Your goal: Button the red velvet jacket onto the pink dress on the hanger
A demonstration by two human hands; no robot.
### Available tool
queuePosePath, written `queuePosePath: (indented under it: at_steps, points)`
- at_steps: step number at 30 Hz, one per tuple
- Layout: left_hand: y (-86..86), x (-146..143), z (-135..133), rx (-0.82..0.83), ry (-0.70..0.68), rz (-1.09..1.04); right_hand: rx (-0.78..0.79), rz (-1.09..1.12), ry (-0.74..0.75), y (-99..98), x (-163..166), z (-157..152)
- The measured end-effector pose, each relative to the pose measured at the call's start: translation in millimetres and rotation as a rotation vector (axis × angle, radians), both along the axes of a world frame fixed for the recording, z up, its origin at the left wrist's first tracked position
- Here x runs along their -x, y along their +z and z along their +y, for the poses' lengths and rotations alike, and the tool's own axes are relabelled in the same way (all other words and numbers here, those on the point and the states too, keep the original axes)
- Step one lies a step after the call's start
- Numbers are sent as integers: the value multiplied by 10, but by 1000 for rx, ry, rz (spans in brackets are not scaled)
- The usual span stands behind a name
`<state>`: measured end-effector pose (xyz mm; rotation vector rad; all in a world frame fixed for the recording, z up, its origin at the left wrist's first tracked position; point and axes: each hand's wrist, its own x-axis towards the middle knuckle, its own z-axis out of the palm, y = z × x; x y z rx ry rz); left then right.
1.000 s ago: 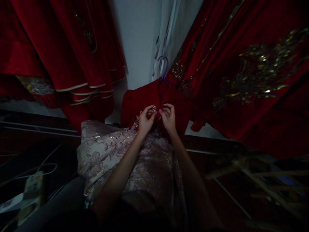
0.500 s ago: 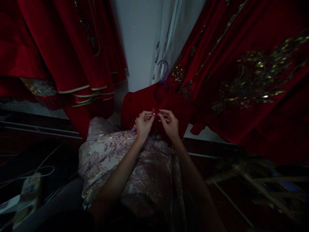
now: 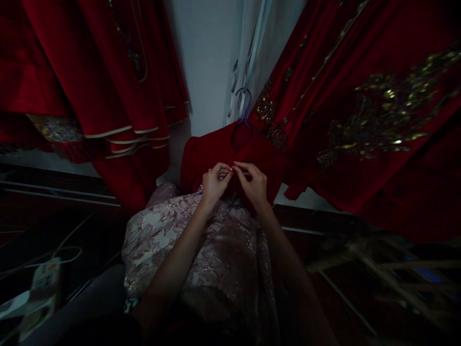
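Observation:
A red jacket (image 3: 212, 149) hangs by its collar from a purple hanger (image 3: 245, 110). At its chest, my left hand (image 3: 216, 182) and my right hand (image 3: 254, 182) meet, thumbs and forefingers pinched on the jacket's front edges. A tiny shiny bead or button (image 3: 232, 168) shows between the fingertips; the exact grip is too small and dark to make out. Below the hands spreads a pale pink brocade garment (image 3: 154, 240) with a floral pattern and glints of metallic thread, partly under my forearms.
Red garments with cream trim (image 3: 108, 72) hang at the left. To the right hangs a red garment with gold sequins (image 3: 389, 110). A white cabinet door (image 3: 205, 57) stands behind. A power strip (image 3: 45, 283) with cables lies lower left, and a wooden frame (image 3: 378, 274) lower right.
My fingertips have drawn closer together at the jacket's front, the left hand shifting slightly right. The brocade garment's upper left part has sunk lower.

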<state>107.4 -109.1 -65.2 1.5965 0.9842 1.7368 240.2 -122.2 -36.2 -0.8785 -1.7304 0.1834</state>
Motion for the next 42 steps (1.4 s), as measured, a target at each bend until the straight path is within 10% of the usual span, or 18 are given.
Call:
queuePosePath:
  at_steps: [21,42]
  points:
    - [33,-8,-8,-49,-49,101,126,39,158,15,-180,77]
    - [521,230,224,-337,-74,910,149,2,133,87,-196,332]
